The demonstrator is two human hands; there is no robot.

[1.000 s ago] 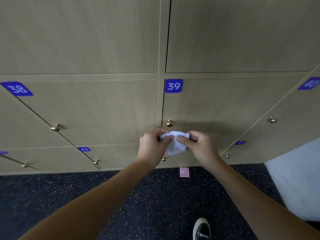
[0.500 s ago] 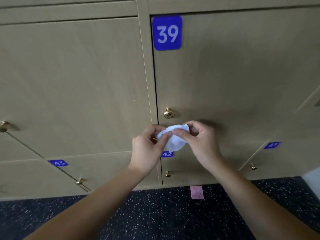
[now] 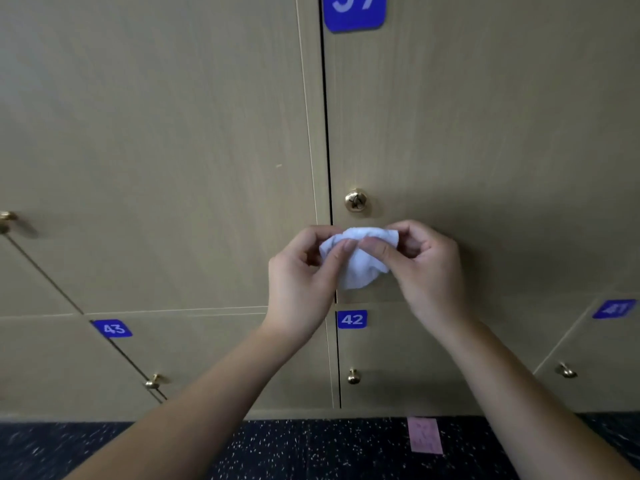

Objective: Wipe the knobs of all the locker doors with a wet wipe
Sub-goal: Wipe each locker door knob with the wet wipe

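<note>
I see a wall of tan wooden lockers (image 3: 173,133) filling nearly the whole view, with a dark speckled floor (image 3: 311,452) running along the bottom edge. The biggest door (image 3: 485,133) sits up and to the right, its blue number plate (image 3: 354,12) cut off by the top of the frame so I cannot read it fully. Below it I see the door labelled 42 (image 3: 352,319), with 43 (image 3: 113,328) to the left and 41 (image 3: 614,308) to the right. My 2 bare forearms reach up from the bottom corners and meet near the middle. My left hand (image 3: 301,285) and my right hand (image 3: 426,271) both have their fingers curled, pinching a bunched white wet wipe (image 3: 356,261) between thumbs and fingertips, so the wipe is held in the air between the 2 hands. It hangs just below the round brass knob (image 3: 355,200) of the big door and does not touch it. A pink paper note (image 3: 425,435) lies on the floor at the foot of the lockers. Smaller brass knobs show on door 42 (image 3: 353,376), on door 43 (image 3: 153,381), on door 41 (image 3: 566,370), and 1 blurred at the far left edge (image 3: 7,220).
</note>
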